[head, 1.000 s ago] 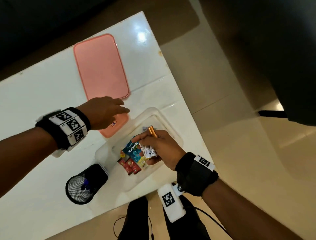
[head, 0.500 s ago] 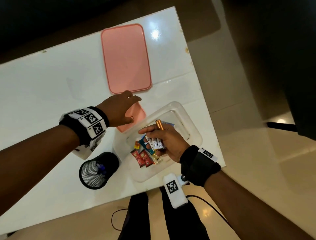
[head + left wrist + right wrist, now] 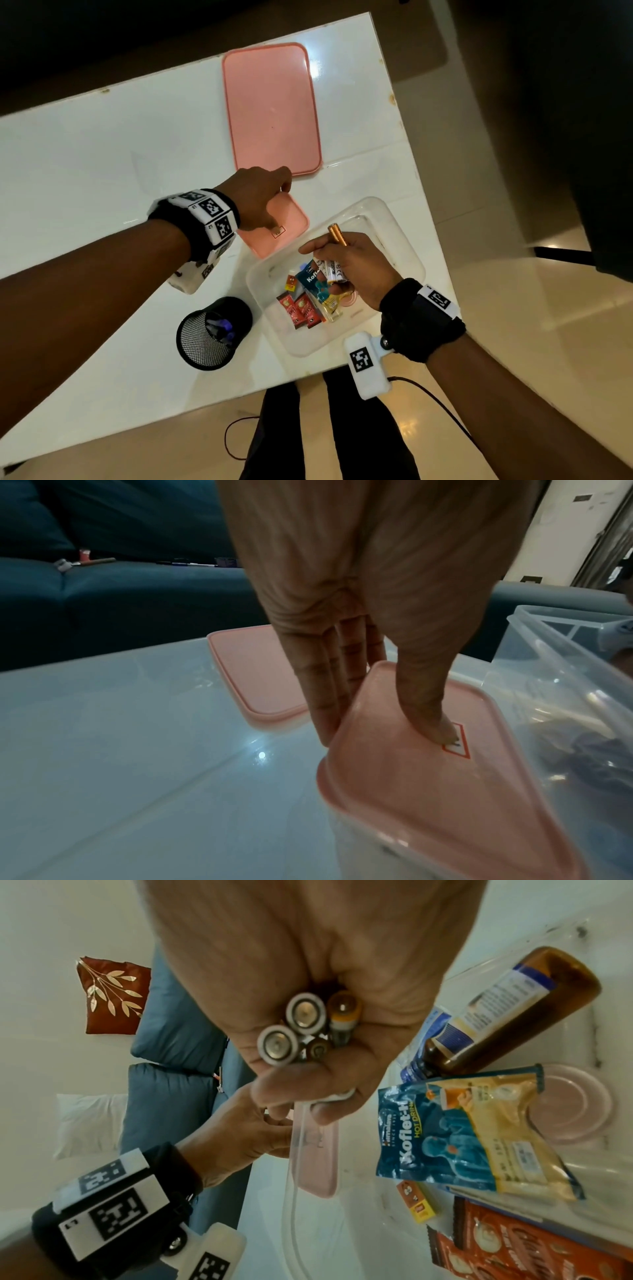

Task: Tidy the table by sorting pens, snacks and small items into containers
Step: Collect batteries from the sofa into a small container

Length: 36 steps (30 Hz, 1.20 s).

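My right hand [image 3: 329, 260] hovers over the clear tub [image 3: 404, 240] and grips several batteries [image 3: 337, 236], their ends showing in the fist [image 3: 301, 1031]. In the tub lie a blue Koflet sachet [image 3: 462, 1137], red sachets [image 3: 301, 308], a tiny yellow-orange packet [image 3: 416, 1202] and a brown bottle [image 3: 507, 1010]. My left hand [image 3: 270, 202] holds the small container's pink lid [image 3: 428, 791], just left of the tub. Its thumb [image 3: 438, 723] presses on top while its fingers [image 3: 325, 710] run down the far edge.
A large pink lid [image 3: 270, 109] lies flat behind the small container. A black mesh cup [image 3: 212, 332] with pens stands near the front edge, left of the tub. The tub sits close to the table's right edge [image 3: 431, 205]. A blue sofa [image 3: 137, 593] runs behind the table.
My left hand has gone from lying over the small pink lid to holding it, thumb on top and fingers at its edge. The right hand still holds the batteries over the tub.
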Tool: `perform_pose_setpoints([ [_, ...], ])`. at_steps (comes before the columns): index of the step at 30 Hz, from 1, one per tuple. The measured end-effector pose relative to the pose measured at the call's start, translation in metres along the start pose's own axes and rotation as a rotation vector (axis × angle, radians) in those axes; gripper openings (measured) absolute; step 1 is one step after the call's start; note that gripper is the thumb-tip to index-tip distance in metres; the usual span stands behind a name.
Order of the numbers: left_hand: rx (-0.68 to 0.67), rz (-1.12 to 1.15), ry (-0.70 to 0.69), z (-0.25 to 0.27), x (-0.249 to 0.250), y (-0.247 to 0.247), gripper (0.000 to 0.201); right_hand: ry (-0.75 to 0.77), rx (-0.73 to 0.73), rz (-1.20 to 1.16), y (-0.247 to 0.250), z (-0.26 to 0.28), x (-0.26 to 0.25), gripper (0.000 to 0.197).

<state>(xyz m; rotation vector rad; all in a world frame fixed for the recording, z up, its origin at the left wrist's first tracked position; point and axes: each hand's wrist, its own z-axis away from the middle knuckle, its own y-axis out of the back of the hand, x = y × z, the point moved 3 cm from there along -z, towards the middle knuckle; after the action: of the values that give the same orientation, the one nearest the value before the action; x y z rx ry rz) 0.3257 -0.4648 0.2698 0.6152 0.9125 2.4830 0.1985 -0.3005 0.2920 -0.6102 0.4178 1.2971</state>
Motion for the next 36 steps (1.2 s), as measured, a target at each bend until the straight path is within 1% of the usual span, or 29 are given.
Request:
perform_pose_setpoints([
  [4, 0.026, 0.019, -0.021, 0.006, 0.001, 0.002, 0.062, 0.013, 0.042, -0.021, -0.001, -0.001, -0.002, 0.024],
  [8, 0.074, 0.178, -0.063, 0.021, -0.011, -0.009, 0.054, 0.026, 0.077, -0.03, -0.002, -0.002, -0.004, 0.023],
  [10, 0.18, 0.265, -0.096, 0.026, -0.019, -0.012, 0.047, 0.027, 0.099, -0.034, 0.001, -0.001, -0.004, 0.022],
  [12, 0.29, 0.349, -0.063, 0.03, -0.03, -0.012, 0.044, 0.025, 0.114, -0.038, 0.002, -0.001, -0.005, 0.022],
  [13, 0.315, 0.381, -0.032, 0.032, -0.034, -0.012, 0.043, 0.024, 0.12, -0.033, 0.002, -0.001, -0.005, 0.022],
  [18, 0.313, 0.425, -0.024, 0.038, -0.04, -0.011, 0.024, 0.014, 0.145, -0.024, -0.002, -0.002, -0.006, 0.022],
  [21, 0.318, 0.436, -0.015, 0.04, -0.042, -0.01, 0.023, 0.017, 0.155, -0.02, -0.005, -0.004, -0.008, 0.022],
  [23, 0.302, 0.446, -0.033, 0.043, -0.042, -0.008, 0.022, 0.025, 0.155, -0.007, -0.008, -0.005, -0.01, 0.022],
  [26, 0.236, 0.578, -0.043, 0.053, -0.045, -0.003, 0.016, 0.036, 0.148, -0.008, -0.012, -0.007, -0.014, 0.022],
  [27, 0.22, 0.634, -0.035, 0.058, -0.049, -0.003, 0.018, 0.044, 0.145, -0.011, -0.013, -0.007, -0.016, 0.022],
  [30, 0.196, 0.898, 0.014, 0.083, -0.066, 0.002, 0.017, 0.062, 0.135, 0.0, -0.017, -0.008, -0.022, 0.022],
  [33, 0.254, 1.082, 0.069, 0.113, -0.094, 0.0, 0.013, 0.079, 0.117, 0.03, -0.024, -0.009, -0.03, 0.021],
  [35, 0.338, 1.099, 0.121, 0.13, -0.118, -0.006, 0.015, 0.1, 0.104, 0.071, -0.031, -0.013, -0.039, 0.021],
  [36, 0.374, 1.057, 0.164, 0.136, -0.13, -0.012, 0.016, 0.116, 0.094, 0.114, -0.035, -0.017, -0.045, 0.021],
])
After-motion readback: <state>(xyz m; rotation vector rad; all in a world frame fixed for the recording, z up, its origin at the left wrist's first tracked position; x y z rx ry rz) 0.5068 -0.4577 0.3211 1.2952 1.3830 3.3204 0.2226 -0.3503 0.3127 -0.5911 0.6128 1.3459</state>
